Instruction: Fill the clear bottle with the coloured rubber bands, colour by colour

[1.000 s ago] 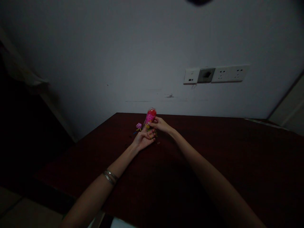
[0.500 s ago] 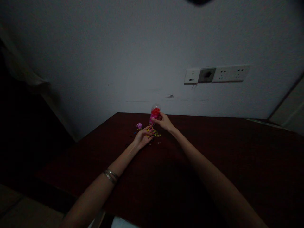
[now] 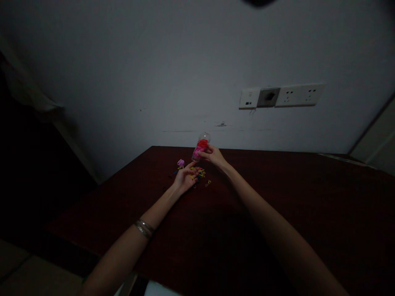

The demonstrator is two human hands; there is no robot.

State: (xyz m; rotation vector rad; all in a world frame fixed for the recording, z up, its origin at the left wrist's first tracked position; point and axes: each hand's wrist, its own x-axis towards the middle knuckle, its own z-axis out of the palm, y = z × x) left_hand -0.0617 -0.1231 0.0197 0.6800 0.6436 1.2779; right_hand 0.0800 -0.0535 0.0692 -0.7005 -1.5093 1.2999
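My right hand (image 3: 212, 156) grips a clear plastic bottle (image 3: 203, 144) by its side, thumb and fingers closed around it. Red and pink elastic bands fill the middle and lower part of the bottle, which leans with its rounded clear end up and to the right. Just below it, my left hand (image 3: 184, 179) is turned palm up with the fingers stretched out, one fingertip close to the bottle's lower end. Yellow and dark bands (image 3: 201, 173) lie at and around its fingers; which of them rest on the hand I cannot tell.
A small purple object (image 3: 180, 163) lies left of the hands on the dark red-brown table (image 3: 262, 197). Single loose bands (image 3: 208, 183) are scattered nearby. Behind the table stands a pale wall (image 3: 123, 74) with a socket panel (image 3: 299, 95). The light is dim.
The bottle's top has tipped slightly to the right and its lower end has lifted a little. A yellow band now lies right of my left hand. My left hand has barely moved.
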